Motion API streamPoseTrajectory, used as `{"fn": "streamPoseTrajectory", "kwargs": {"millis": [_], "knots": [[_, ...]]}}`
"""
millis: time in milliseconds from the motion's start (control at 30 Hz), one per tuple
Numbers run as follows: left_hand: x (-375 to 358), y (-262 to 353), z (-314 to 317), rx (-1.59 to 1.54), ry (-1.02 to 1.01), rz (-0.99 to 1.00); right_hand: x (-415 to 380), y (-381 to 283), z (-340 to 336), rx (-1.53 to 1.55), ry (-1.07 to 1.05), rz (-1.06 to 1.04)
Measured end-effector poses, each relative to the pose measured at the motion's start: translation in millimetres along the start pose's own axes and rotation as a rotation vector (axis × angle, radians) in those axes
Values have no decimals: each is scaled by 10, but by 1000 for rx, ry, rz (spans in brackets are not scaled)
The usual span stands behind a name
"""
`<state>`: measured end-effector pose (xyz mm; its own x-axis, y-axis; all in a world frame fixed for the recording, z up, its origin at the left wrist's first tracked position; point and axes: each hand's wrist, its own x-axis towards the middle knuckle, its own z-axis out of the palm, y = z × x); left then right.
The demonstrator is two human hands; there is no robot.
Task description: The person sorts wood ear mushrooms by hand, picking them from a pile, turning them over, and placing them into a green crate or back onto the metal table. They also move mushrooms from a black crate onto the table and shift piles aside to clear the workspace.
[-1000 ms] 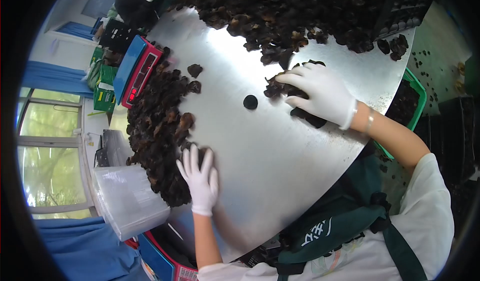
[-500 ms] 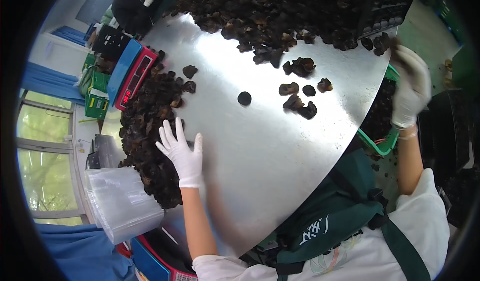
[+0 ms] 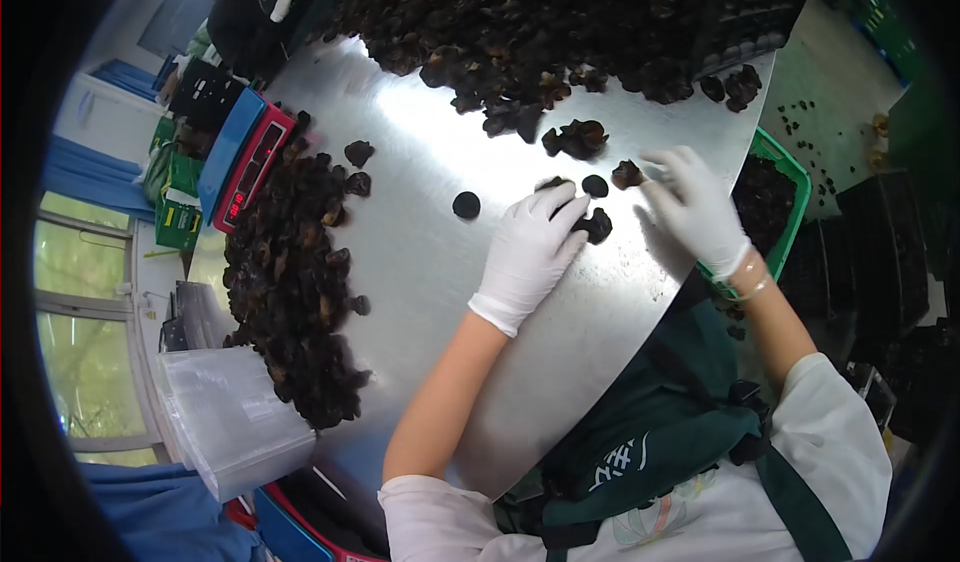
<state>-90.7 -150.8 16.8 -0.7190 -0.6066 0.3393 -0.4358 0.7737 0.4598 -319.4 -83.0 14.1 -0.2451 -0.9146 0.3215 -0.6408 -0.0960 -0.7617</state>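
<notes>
Wearing a white glove, my left hand (image 3: 533, 252) reaches over the metal table with its fingers curled down on dark wood ear mushrooms. A wood ear mushroom (image 3: 597, 226) shows beside its fingertips, and others are partly hidden beneath the fingers. My right hand (image 3: 694, 209), also gloved, is at a small brownish wood ear mushroom (image 3: 628, 174), thumb and forefinger apart at its right edge. Between the hands lies a round black disc (image 3: 595, 186). Another black disc (image 3: 466, 205) sits left of my left hand. A larger wood ear clump (image 3: 576, 139) rests just above.
A big wood ear heap (image 3: 520, 37) covers the table's far side; another pile (image 3: 290, 282) runs along the left. Around the table are a red-blue scale (image 3: 245, 162), clear plastic bags (image 3: 235, 417) and a green basket (image 3: 800, 197). A co-worker (image 3: 245, 32) stands at top left.
My left hand has moved right from the left pile to the loose mushrooms. My right hand has come in from above the basket to the small mushroom. The view has shifted slightly.
</notes>
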Motion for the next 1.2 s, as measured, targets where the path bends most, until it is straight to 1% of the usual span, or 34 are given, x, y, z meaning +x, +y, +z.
{"fn": "streamPoseTrajectory", "kwargs": {"millis": [33, 67, 100, 133, 167, 200, 233, 267, 300, 367, 400, 467, 500, 533, 567, 600, 633, 667, 700, 767, 800, 833, 900, 1000, 1033, 1067, 1100, 1167, 1200], "knots": [[-44, 3, 14, 35, -41, -30, 44, -80, 68, -216, -42, -171], [-111, -20, -25, 37, 47, -31, 63, -200, 104, -177, -167, -289], [-219, -66, -90, 45, 102, -94, 73, -274, 132, -135, -287, -406], [-356, -122, -158, 50, 158, -159, 68, -186, 238, 105, -293, -311], [-485, -171, -216, 52, 212, -230, 102, -105, 243, 93, -242, -305], [-578, -206, -260, -54, 273, -318, 202, -38, 221, 79, -197, -295], [-645, -218, -313, -158, 340, -406, 309, 47, 244, 224, -187, -147], [-699, -174, -412, -174, 276, -546, 416, 133, 267, 376, -156, -4], [-716, -181, -433, -177, 305, -573, 529, 87, 179, 110, -197, 13], [-775, -207, -426, -185, 350, -640, 625, 147, 356, 53, -95, -296], [-825, -300, -396, -66, 406, -546, 678, 161, 430, -31, -108, -363], [-900, -463, -371, 21, 470, -559, 704, 188, 565, -191, -130, -494], [-953, -528, -354, 67, 499, -562, 669, 172, 570, -40, -229, -443], [-1002, -580, -333, -141, 503, -680, 668, 118, 536, 112, -322, -392], [-1026, -594, -321, -162, 495, -671, 672, 58, 502, 262, -414, -341], [-1023, -572, -316, -186, 491, -664, 582, -39, 477, 317, -307, -246], [-1012, -555, -314, -211, 492, -653, 574, -22, 494, 30, -56, -462], [-992, -550, -315, -231, 491, -608, 558, -12, 472, -6, -37, -436], [-980, -556, -312, -248, 499, -623, 543, -18, 438, -45, -15, -413], [-979, -565, -317, -280, 513, -652, 454, -302, 399, -137, -165, -511], [-974, -578, -314, -231, 492, -627, 365, -424, 504, -173, -173, -571], [-973, -599, -309, -181, 471, -600, 297, -489, 599, -338, -237, -616], [-1008, -605, -311, -122, 444, -578, 209, -486, 757, -459, -410, -643], [-983, -589, -306, -125, 446, -608, 128, -512, 431, -200, -157, -736], [-972, -595, -308, -148, 456, -603, 114, -484, 176, -116, -90, -627], [-976, -602, -302, -171, 461, -603, 69, -270, 23, -203, 193, -566], [-1000, -607, -294, -191, 462, -607, 67, -58, -180, -301, 374, -483], [-990, -567, -304, -280, 501, -622, 65, 319, -362, -356, 568, -157], [-978, -554, -310, -325, 517, -627, 43, 347, -355, -379, 506, -172]]}}
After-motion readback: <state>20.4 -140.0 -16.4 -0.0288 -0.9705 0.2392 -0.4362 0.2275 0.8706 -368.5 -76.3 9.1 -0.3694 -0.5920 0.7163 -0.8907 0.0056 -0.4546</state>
